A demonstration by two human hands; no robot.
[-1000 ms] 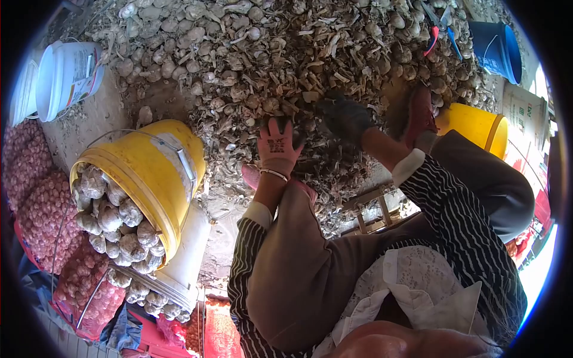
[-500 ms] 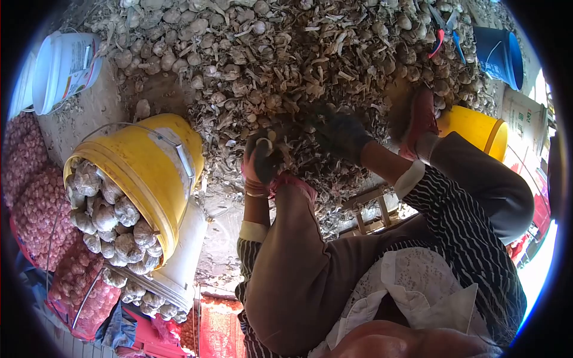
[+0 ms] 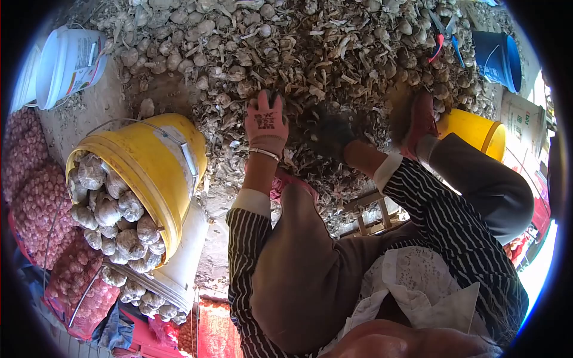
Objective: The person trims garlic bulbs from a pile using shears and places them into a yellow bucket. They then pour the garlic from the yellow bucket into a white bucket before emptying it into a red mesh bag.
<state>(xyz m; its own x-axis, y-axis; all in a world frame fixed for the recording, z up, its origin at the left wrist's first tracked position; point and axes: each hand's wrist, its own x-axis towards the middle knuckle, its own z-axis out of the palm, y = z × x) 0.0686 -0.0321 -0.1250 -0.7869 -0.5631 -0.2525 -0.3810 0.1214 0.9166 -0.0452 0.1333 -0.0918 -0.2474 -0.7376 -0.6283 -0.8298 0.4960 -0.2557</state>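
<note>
A pink work glove with dark fingertips covers my left hand (image 3: 267,122), which reaches forward to the near part of the garlic pile (image 3: 334,53). Its fingers point away from me, a little apart, and I see nothing held in them. My right hand (image 3: 334,132), in a dark glove, is low over loose husks and smeared by motion; its fingers cannot be made out. Dry skins and whole garlic heads surround both hands. To the left, a yellow bucket (image 3: 140,152) lies tipped with its mouth toward me, full of garlic heads (image 3: 107,212).
White buckets (image 3: 71,68) stand at the far left, above red mesh sacks of garlic (image 3: 42,209). Scissors (image 3: 443,39) with red and blue handles lie on the pile's right side. Beyond are a blue bucket (image 3: 498,59) and another yellow bucket (image 3: 471,134). My red shoe (image 3: 419,119) borders the husks.
My left hand has moved forward from beside my knee to the pile and turned its back up; the small pale round thing at its fingers no longer shows. My right hand has shifted slightly left.
</note>
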